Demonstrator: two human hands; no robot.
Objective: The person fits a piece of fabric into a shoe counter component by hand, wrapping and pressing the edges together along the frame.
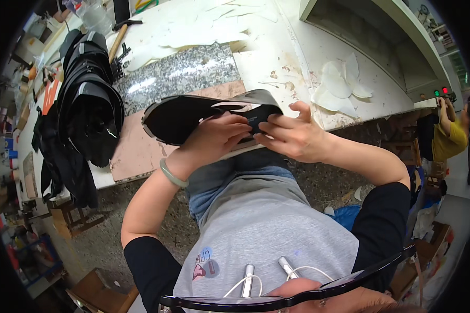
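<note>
Head view: both hands hold one black shoe (203, 117) just above the near edge of the granite slab (180, 73). The left hand (214, 136) curls its fingers over the shoe's opening; the right hand (292, 136) pinches a dark rectangular label (258, 119) inside it. Left of the slab stands a stack of black shoes (89, 88), too overlapped to count. Behind the slab lies one hammer (121, 32); to its right, white paper cutouts (342, 86).

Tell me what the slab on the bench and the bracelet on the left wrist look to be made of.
Slab: likely polished granite, speckled grey and black with glossy reflections.
Bracelet: a smooth, pale green bangle, possibly jade or glass; the picture alone cannot settle it.
</note>
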